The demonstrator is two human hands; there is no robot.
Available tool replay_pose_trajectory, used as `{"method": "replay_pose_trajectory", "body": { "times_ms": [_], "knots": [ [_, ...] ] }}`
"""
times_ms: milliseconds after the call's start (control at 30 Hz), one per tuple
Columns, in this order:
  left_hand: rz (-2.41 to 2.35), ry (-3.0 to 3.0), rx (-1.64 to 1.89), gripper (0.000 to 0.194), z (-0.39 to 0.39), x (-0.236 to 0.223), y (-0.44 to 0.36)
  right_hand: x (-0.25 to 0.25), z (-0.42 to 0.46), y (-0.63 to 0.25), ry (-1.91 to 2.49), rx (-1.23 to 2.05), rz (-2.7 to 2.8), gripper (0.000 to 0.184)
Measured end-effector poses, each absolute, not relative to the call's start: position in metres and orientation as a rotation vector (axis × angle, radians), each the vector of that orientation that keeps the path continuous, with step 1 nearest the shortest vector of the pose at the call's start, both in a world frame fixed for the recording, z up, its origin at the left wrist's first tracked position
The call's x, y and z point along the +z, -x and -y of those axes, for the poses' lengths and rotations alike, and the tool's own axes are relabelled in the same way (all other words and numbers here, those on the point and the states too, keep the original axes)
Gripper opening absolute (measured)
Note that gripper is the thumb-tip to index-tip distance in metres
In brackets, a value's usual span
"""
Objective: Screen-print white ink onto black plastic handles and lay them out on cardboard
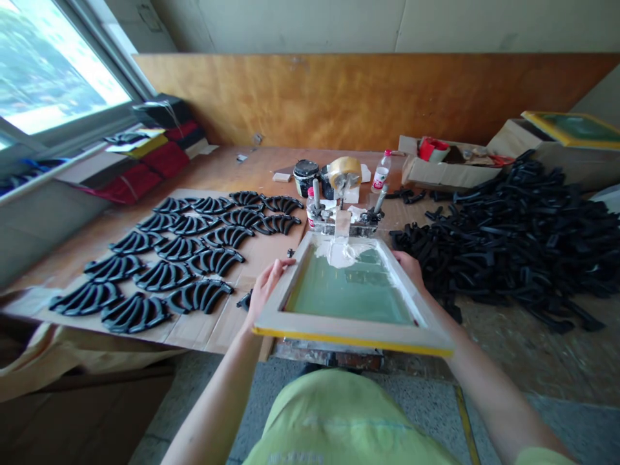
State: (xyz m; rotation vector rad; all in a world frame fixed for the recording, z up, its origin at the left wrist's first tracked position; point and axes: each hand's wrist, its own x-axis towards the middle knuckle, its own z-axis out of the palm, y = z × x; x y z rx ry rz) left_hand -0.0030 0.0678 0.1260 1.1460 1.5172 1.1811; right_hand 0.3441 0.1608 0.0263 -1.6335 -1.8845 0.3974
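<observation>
A screen-printing frame with a green mesh is raised at a tilt in front of me, hinged to a metal clamp at the back. White ink is smeared at the mesh's far end. My left hand is at the frame's left side, fingers closed together and their tips by a small dark end; what they grip is mostly hidden. Beyond the right side, my right hand shows in part, fingers curled and partly covered by the frame.
Rows of black curved handles lie on cardboard at the left. A large heap of black handles covers the right. Behind the clamp stand ink tubs, a tape roll, a bottle and an open carton.
</observation>
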Motion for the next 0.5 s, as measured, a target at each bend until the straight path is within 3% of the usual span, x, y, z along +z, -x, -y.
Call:
{"method": "replay_pose_trajectory", "body": {
  "times_ms": [100,233,400,500],
  "knots": [
    [-1.495,-1.006,1.011,0.056,-0.05,0.082,0.007,0.051,-0.185,-0.332,1.528,0.234,1.883,0.036],
    [-1.446,-0.817,1.0,0.077,-0.044,0.027,0.001,0.072,-0.21,-0.263,1.291,0.095,2.173,0.055],
    [-1.53,-0.81,1.018,0.068,-0.046,0.006,-0.003,0.063,-0.207,-0.222,1.43,0.143,2.513,0.013],
    [-1.542,-0.814,1.032,0.062,-0.047,0.005,-0.001,0.055,-0.182,-0.237,1.278,0.181,2.64,0.018]
  ]
}}
